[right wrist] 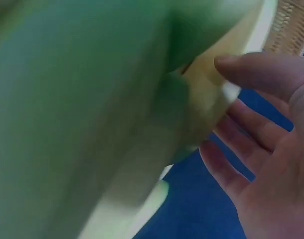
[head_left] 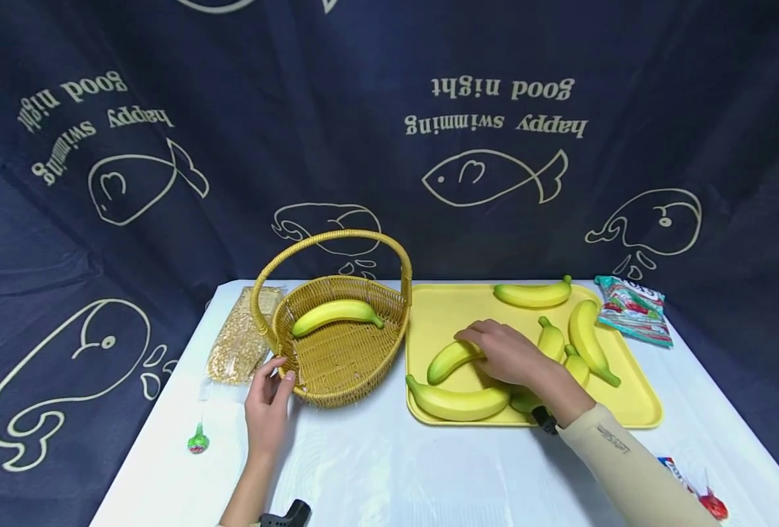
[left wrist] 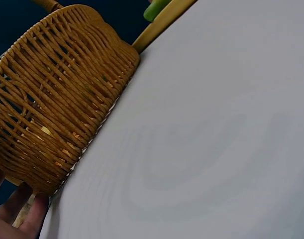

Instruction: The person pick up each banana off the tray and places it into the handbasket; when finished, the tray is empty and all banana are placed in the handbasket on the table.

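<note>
On the left edge of the white-covered bench [head_left: 376, 468] lie a clear bag of pale kernels [head_left: 236, 344] and, nearer the person, a small green-and-red wrapped sweet [head_left: 198, 441].

The left hand [head_left: 267, 406] rests against the near-left rim of the oval woven wicker basket with a hoop handle [head_left: 340, 351]; its fingers are relaxed and lightly bent, touching the weave rather than closing round it. The left wrist view shows fingertips [left wrist: 27, 211] against the basket's lower wall. 1 yellow-green banana [head_left: 337, 313] lies inside the basket, toward its far side.

Just right of the basket, touching or nearly so, sits the flat yellow plastic tray [head_left: 640, 410]. It carries 6 more bananas as far as can be counted. The right hand [head_left: 504, 351] lies over the leftmost central banana on the tray [head_left: 449, 360], fingers extended across its stem end and not yet curled under it; the right wrist view, heavily blurred, shows the fingers spread beside the fruit.

Judgement on handling: the banana appears light, firm-skinned and smooth, with a slight sheen, so it may slip under a fingertip pinch. The curved mid-body offers the best hold, thumb opposing fingers. Gripping the stem or tip risks rotation. A neighbouring large banana at the tray's near edge [head_left: 458, 402] lies close and could be nudged.

At far right lie a colourful snack packet [head_left: 633, 309] and red wrapped sweets [head_left: 712, 503].
</note>
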Motion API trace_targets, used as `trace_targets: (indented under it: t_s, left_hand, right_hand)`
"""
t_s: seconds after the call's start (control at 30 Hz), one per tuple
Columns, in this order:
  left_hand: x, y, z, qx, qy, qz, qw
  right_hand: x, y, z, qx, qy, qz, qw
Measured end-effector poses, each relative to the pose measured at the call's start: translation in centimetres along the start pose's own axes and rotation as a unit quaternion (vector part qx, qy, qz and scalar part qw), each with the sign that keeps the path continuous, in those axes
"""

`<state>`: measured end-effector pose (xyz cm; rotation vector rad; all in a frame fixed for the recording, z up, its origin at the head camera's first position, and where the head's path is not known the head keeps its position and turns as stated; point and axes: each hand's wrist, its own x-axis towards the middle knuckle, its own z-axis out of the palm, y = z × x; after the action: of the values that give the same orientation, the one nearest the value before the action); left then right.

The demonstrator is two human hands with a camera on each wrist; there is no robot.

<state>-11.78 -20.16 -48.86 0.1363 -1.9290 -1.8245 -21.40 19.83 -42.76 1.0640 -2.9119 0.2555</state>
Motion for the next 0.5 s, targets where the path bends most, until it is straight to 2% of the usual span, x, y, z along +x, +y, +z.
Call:
trace_targets:
  t_s: [0.2,0.33,0.5]
  left_hand:
    - [-0.5,2.1,0.4,0.006,-0.006,0.004,1.0000]
    - [-0.5,2.5,0.5,0.008,-0.002,0.002,1.0000]
    - [-0.4,2.4,0.3,0.009,0.001,-0.002,1.0000]
  right_hand:
    - [0.8,0.7,0.0,-0.013,0.006,-0.002,1.000]
    - [0.9,0.4,-1.4,-0.007,0.025,-0.007,1.000]
    - [1.5,-0.7,-3.6,0.002,0.051,-0.037,0.998]
